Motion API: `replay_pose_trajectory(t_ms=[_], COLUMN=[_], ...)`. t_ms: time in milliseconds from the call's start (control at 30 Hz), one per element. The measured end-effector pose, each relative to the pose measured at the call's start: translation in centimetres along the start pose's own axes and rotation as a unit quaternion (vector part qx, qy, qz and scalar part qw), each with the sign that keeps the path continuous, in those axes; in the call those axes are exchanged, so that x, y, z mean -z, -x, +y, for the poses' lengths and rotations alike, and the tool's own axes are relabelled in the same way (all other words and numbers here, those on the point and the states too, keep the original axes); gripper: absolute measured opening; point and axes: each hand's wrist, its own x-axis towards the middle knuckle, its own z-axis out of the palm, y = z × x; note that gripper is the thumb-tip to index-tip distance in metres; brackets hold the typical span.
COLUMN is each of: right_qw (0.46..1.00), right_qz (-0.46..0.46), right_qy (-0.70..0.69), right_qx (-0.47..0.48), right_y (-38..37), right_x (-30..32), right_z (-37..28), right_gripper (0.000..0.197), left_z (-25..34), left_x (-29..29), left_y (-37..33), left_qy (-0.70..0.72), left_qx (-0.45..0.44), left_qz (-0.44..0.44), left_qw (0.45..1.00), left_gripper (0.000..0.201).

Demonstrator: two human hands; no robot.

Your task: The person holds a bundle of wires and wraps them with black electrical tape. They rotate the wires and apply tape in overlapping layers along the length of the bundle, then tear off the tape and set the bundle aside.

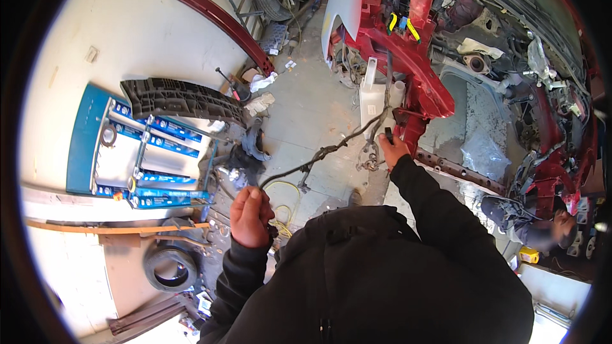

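Observation:
A dark, tape-wrapped wiring harness stretches slantwise in front of me, from the stripped red car front down to the left. My left hand is closed in a fist around its near end. Farther right, my right hand pinches a small black piece, probably a plug connector; whether it joins the harness I cannot tell. Short branches with connectors dangle beside the right hand. Just beyond stands a whitish plastic reservoir, close to the car's red frame.
To the left are a rack with blue boxes, a black plastic grille-like panel and a loose tyre. A yellow hose lies on the floor near my left hand. Another person is low beside the car at right.

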Motion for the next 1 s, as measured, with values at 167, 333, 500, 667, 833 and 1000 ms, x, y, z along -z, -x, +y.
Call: replay_pose_trajectory(t_ms=[167,333,500,667,833,1000], right_qw=[0.993,0.993,0.984,0.914,0.736,0.696], right_qz=[0.026,0.034,0.042,0.027,-0.216,-0.066], right_qy=[0.096,0.034,0.068,0.38,0.56,0.623], right_qx=[-0.07,-0.108,-0.158,0.139,0.313,0.351], right_y=[-5.7,-8.3,-6.8,1.1,-0.4,-9.6], right_x=[-2.1,-5.5,-4.7,-5.1,-11.5,-17.3], right_z=[3.0,8.4,5.4,-3.6,-5.3,-2.7], right_gripper=[0.06,0.058,0.047,0.034,0.021,0.033], left_z=[0.0,0.7,1.5,3.1,4.5,5.5], left_x=[0.2,1.9,3.8,5.6,6.2,6.5], left_y=[-1.9,-5.0,-9.2,-13.3,-15.1,-15.6], left_qy=[0.029,0.027,0.002,-0.014,-0.044,-0.143], left_qx=[0.013,0.016,0.052,0.087,0.096,0.082], left_qz=[0.001,-0.05,-0.103,-0.169,-0.225,-0.264], left_qw=[0.999,0.998,0.993,0.982,0.969,0.95], left_gripper=[0.027,0.026,0.026,0.025,0.022,0.023])
